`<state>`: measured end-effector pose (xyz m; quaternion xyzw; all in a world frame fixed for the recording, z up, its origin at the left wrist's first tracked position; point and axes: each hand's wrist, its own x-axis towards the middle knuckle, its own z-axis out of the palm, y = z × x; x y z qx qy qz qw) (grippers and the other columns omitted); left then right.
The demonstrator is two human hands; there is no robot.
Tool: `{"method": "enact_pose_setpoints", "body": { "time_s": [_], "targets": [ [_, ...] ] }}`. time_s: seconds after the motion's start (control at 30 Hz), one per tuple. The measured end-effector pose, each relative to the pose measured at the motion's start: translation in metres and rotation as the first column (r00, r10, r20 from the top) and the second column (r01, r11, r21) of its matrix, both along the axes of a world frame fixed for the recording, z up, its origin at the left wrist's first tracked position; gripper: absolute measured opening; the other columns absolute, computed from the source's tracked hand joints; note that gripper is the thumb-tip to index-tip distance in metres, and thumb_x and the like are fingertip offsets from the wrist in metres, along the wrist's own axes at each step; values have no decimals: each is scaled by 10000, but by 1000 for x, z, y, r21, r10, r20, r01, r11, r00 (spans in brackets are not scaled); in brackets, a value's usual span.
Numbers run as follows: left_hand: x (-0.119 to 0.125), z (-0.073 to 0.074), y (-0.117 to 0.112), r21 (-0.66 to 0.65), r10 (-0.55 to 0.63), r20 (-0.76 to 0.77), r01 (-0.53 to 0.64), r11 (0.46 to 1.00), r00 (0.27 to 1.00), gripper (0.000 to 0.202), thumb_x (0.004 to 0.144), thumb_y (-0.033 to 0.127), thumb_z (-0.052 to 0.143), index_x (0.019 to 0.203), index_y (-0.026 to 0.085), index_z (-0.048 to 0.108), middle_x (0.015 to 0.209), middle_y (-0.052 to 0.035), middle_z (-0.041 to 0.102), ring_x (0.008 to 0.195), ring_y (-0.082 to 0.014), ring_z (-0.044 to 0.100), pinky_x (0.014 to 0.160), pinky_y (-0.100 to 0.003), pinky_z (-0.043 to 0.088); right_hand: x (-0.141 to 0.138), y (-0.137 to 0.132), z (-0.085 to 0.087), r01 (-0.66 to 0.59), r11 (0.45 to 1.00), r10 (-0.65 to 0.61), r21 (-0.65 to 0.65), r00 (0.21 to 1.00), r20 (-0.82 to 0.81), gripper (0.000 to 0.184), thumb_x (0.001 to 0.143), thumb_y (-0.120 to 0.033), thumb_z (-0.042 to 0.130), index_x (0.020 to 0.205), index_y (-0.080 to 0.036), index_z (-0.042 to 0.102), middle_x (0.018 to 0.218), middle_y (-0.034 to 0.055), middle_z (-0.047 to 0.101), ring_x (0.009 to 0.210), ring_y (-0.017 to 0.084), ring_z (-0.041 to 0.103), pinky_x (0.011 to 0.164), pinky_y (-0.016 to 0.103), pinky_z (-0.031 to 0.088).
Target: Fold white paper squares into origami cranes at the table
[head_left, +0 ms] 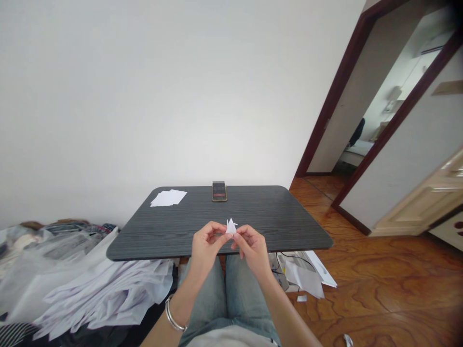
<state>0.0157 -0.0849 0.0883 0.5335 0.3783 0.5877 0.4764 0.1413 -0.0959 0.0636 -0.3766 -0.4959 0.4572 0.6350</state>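
Observation:
Both of my hands meet over the near edge of a dark grey table (275, 217). Between them is a small folded white paper figure (231, 226) with pointed tips. My left hand (206, 246) pinches its left side with thumb and fingers curled. My right hand (253, 246) pinches its right side the same way. A silver bangle (173, 315) circles my left wrist. My legs in light blue jeans show below the hands.
A few white paper sheets (168, 197) lie at the table's far left. A phone (219, 191) stands at the far edge. Crumpled white cloth and bags (72, 284) pile up on the left. Papers (307, 274) lie on the wooden floor; an open doorway is at the right.

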Motion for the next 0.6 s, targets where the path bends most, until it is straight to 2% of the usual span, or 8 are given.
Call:
{"method": "enact_pose_setpoints", "body": {
  "time_s": [0.27,0.37,0.47,0.6],
  "targets": [
    [3,2,-2,29,-37,0,37,999,999,93,676,180,676,758,143,653,722,-13,661,664,-120,609,636,-208,492,-1,3,4,5,1000,-4,13,996,-84,181,716,-333,662,732,-165,595,594,17,640,547,137,612,328,146,379],
    [6,4,-4,52,-29,73,25,998,997,102,676,185,678,746,152,612,694,4,635,650,-111,602,613,-200,493,-1,3,5,14,1000,-12,12,993,-118,160,710,-311,671,728,-163,613,585,13,640,518,120,595,337,145,376],
    [7,4,-5,73,-41,106,33,997,994,215,616,153,722,778,160,581,734,8,622,681,-110,601,613,-193,492,0,1,5,38,999,-36,19,993,-112,139,709,-290,675,709,-161,624,538,-4,617,466,96,553,345,145,373],
    [7,5,-5,11,-26,108,25,1000,994,239,609,148,720,781,156,555,709,7,629,647,-101,602,626,-198,486,0,-1,6,84,996,-83,14,992,-93,133,704,-284,679,707,-161,631,507,-15,603,439,89,534,361,155,392]
  ]
}}
